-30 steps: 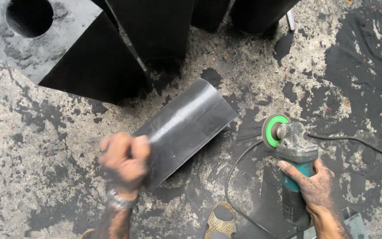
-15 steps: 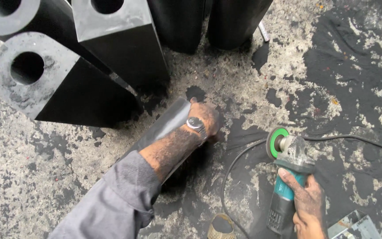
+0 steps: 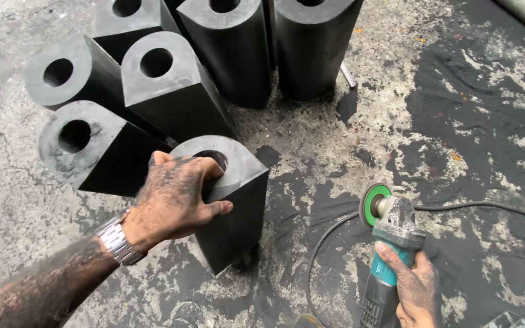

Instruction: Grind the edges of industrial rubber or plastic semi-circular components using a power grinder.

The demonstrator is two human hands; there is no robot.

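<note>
Left hand: the left hand (image 3: 174, 197), dusted with black grime, is being clamped over the top edge of a black block (image 3: 232, 200) at the middle of the frame, with fingers hooked into its round hole and the thumb pressed on its side face.
Block: a D-shaped end and flat, matte sides are being shown; it is being held upright on the floor.
Right hand: the right hand (image 3: 414, 288), at the lower right of the frame, is being wrapped tightly around the teal body of a grinder (image 3: 387, 243).
Grinder: a green disc is being carried at its grey metal head, and a black cord (image 3: 487, 206) is being trailed off to the right edge.
Other blocks: similar bored black blocks (image 3: 153, 73) are being kept clustered at the upper left, some tipped over, some standing.
Floor: rough concrete (image 3: 396, 121) is being seen blotched with black dust.
Wrist: a steel watch (image 3: 116, 238) is being worn.
</note>
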